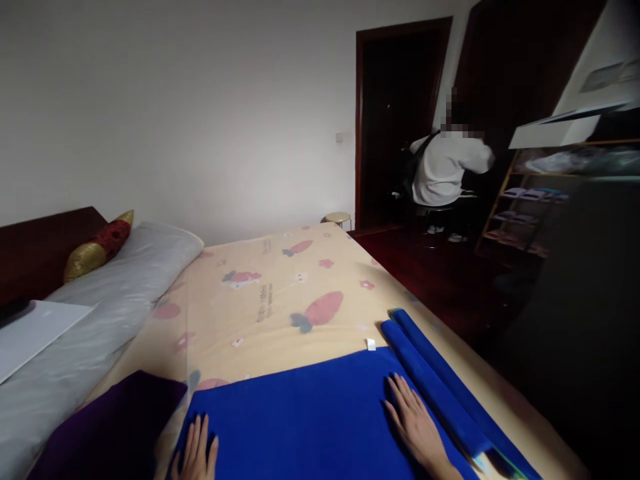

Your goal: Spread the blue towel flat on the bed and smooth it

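A bright blue cloth (305, 413) lies spread flat on the bed's cream sheet (280, 293) printed with red carrots. My left hand (197, 453) rests palm down on the cloth's near left edge, fingers apart. My right hand (413, 420) lies flat on the cloth's right part, fingers spread, just left of a rolled or folded blue strip (435, 373) that runs along the bed's right side. Neither hand holds anything. A small white tag (371, 344) shows at the cloth's far edge.
A dark purple cloth (115, 427) lies at the near left. A long grey bolster (100, 313) and a gold-and-red cushion (97, 247) sit by the headboard. Another person (445, 170) sits by the dark doorway near a shelf rack (525, 213). A small stool (337, 218) stands past the bed.
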`<state>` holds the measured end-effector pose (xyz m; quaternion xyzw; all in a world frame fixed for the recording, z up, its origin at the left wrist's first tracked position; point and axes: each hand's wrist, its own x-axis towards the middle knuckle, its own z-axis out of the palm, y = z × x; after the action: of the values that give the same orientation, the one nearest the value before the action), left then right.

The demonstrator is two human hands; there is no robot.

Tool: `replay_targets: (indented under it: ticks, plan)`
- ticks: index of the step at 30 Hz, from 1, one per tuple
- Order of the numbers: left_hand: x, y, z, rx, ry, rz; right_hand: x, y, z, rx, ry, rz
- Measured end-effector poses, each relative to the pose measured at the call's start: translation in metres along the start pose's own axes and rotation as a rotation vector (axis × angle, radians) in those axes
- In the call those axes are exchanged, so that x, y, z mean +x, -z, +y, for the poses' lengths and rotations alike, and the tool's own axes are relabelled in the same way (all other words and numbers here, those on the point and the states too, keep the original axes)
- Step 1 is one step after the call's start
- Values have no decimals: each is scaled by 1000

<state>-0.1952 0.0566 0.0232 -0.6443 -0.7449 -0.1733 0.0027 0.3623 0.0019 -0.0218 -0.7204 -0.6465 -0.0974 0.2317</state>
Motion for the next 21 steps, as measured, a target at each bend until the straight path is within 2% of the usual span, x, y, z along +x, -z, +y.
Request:
replay_targets:
  ticks: [3,6,9,12,14,16,18,20,21]
  plan:
    - [36,0,21,49,-80,81,42,-10,-1,-8,-28,-15]
    - [59,-8,19,50,16,94,68,-18,2,-8,-51,-46]
    - [66,-23,0,33,144,12,72,-24,4,-23,-81,-89]
    - [64,-30,-10,43,155,-34,68,-25,6,-41,-92,-116]
    - [61,-24,-6,54,157,-38,68,-23,8,-46,-84,-120]
    - [58,-14,9,65,173,-7,69,-18,6,-56,-85,-86]
    - [52,-4,35,72,131,74,68,-12,-6,-58,-72,4]
    - [41,2,70,76,-20,158,60,-6,-35,-33,13,88]
    - [35,3,90,72,-118,150,53,-3,-57,-6,89,106]
